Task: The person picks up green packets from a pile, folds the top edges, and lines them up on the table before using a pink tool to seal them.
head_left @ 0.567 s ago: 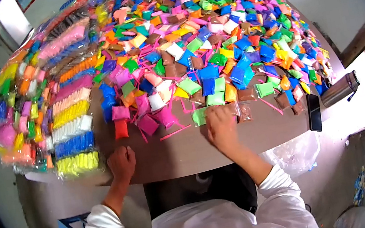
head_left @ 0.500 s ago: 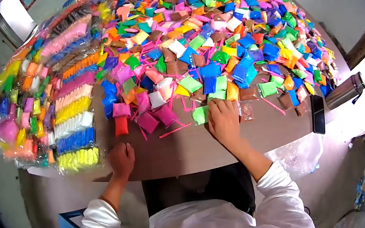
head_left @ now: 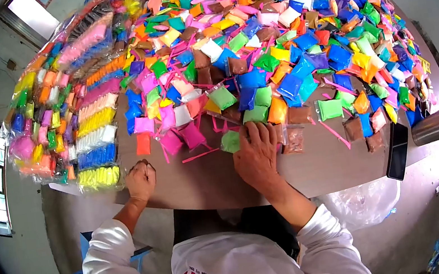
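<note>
Near the table's front left, my left hand [head_left: 141,181] rests in a closed fist, with no packet showing in it. Just above it lies a red packet [head_left: 143,144]. My right hand [head_left: 257,151] is palm down on the tabletop, fingers stretched forward and close to each other. Its fingertips reach the lower edge of a light green packet [head_left: 256,114]. Another light green packet [head_left: 230,141] lies against the hand's left side; the thumb is hidden. Right of the fingers are an orange packet [head_left: 277,111] and a clear bag of brown stuff [head_left: 293,140].
A large heap of coloured packets [head_left: 270,21] covers the far table. Clear bags of sorted packets [head_left: 96,138] stand at left. A black phone [head_left: 397,151] and a steel flask [head_left: 438,124] lie at the right edge. Pink strips [head_left: 335,135] are scattered among the packets.
My right hand has drawn slightly back and left, and the light green packet beside it has shifted slightly left. My left hand stays a fist. The camera view has tilted and shifted.
</note>
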A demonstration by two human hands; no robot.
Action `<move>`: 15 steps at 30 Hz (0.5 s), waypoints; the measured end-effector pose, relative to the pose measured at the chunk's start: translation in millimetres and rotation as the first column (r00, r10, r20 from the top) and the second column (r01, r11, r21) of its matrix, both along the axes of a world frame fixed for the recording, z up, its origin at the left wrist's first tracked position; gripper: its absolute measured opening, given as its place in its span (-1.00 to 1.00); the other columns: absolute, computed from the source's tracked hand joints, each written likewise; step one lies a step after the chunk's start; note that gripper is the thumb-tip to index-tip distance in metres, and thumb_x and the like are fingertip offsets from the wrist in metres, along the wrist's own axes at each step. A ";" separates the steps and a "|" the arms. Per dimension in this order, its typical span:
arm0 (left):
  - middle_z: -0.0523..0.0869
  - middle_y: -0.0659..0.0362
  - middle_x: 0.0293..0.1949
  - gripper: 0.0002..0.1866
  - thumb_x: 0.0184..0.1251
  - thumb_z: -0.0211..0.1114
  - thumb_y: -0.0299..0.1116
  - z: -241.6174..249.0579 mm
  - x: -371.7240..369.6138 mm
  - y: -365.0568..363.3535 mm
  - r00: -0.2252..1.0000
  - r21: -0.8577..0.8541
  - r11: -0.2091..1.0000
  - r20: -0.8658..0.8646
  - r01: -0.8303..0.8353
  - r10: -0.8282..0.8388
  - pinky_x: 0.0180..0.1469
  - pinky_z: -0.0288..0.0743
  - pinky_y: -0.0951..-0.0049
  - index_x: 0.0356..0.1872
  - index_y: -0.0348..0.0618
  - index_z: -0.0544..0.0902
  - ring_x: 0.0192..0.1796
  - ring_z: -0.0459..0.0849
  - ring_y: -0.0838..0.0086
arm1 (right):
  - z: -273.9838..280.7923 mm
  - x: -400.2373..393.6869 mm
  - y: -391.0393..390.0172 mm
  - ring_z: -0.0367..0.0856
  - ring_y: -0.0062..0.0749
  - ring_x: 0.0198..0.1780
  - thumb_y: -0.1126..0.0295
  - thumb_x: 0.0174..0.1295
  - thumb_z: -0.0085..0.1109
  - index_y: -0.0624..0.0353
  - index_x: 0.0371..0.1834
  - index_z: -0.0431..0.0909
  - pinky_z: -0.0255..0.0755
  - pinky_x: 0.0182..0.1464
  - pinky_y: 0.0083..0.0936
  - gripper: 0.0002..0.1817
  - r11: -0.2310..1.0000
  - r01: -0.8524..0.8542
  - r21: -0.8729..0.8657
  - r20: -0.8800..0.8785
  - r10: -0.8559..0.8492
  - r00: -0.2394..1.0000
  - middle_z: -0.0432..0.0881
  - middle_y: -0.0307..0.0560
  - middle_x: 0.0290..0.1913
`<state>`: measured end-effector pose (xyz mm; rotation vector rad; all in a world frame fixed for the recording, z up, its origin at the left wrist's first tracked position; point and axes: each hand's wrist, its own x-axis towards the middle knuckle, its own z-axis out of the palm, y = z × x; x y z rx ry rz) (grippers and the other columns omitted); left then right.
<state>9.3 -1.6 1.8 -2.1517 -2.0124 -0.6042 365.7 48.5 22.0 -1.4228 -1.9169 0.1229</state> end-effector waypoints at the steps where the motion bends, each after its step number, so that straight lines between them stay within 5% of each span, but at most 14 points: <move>1: 0.59 -0.01 -0.48 -0.81 0.25 0.18 -0.38 1.5 3.0 -1.7 1.000 -0.001 1.000 -0.001 -0.003 0.003 -0.35 0.48 0.05 -0.53 -0.16 0.44 -0.40 0.60 -0.04 | -0.9 0.0 -1.1 0.36 0.03 0.23 0.45 -0.10 0.21 0.33 -0.01 0.52 0.10 0.39 0.01 -0.52 1.000 -0.003 -0.001 -0.001 0.003 1.000 0.45 0.11 0.12; 7: 0.57 -0.02 -0.50 -0.82 0.25 0.18 -0.39 10.2 10.8 -0.6 1.000 0.046 0.999 -0.004 0.012 -0.012 -0.39 0.46 0.07 -0.52 -0.17 0.45 -0.43 0.59 -0.03 | -1.8 -1.1 2.0 0.38 0.10 0.19 0.43 -0.12 0.24 0.31 -0.18 0.49 0.11 0.37 0.10 -0.63 0.998 0.033 0.049 -0.061 -0.030 0.998 0.46 0.16 0.06; 10: 0.56 -0.02 -0.51 -0.82 0.25 0.17 -0.40 10.7 11.9 -0.4 1.000 0.019 1.000 0.002 -0.003 0.003 -0.41 0.45 0.10 -0.53 -0.17 0.45 -0.44 0.58 -0.02 | -8.7 -6.5 -3.5 0.50 0.07 0.04 0.43 -0.13 0.27 0.24 -0.25 0.48 0.33 0.21 0.04 -0.68 0.995 -0.060 0.081 -0.183 0.074 0.980 0.54 0.11 -0.09; 12: 0.55 -0.03 -0.51 -0.82 0.24 0.17 -0.39 7.9 9.1 -1.2 1.000 0.010 1.000 -0.008 -0.017 0.017 -0.43 0.43 0.11 -0.53 -0.16 0.45 -0.45 0.57 -0.03 | -23.2 -16.7 -15.1 0.58 -0.01 -0.19 0.42 -0.14 0.32 0.19 -0.32 0.48 0.50 -0.08 -0.11 -0.71 0.920 -0.391 0.000 -0.298 0.373 0.879 0.57 0.02 -0.26; 13: 0.55 -0.03 -0.51 -0.82 0.24 0.17 -0.39 7.5 10.6 1.1 1.000 0.015 1.000 -0.002 -0.010 0.010 -0.43 0.43 0.11 -0.53 -0.16 0.45 -0.45 0.57 -0.03 | -17.7 -17.0 -21.6 0.58 -0.01 -0.19 0.42 -0.14 0.32 0.19 -0.32 0.48 0.50 -0.08 -0.11 -0.71 0.923 -0.384 0.002 -0.290 0.368 0.883 0.57 0.02 -0.26; 15: 0.54 -0.03 -0.53 -0.81 0.24 0.18 -0.38 7.9 11.3 0.0 1.000 0.050 0.999 0.019 -0.013 0.012 -0.43 0.42 0.09 -0.54 -0.16 0.44 -0.46 0.55 -0.03 | 9.0 -15.2 -39.2 0.62 -0.07 -0.28 0.39 -0.06 0.33 0.16 -0.26 0.53 0.55 -0.23 -0.23 -0.72 0.703 -0.694 -0.155 -0.297 0.637 0.711 0.60 -0.02 -0.27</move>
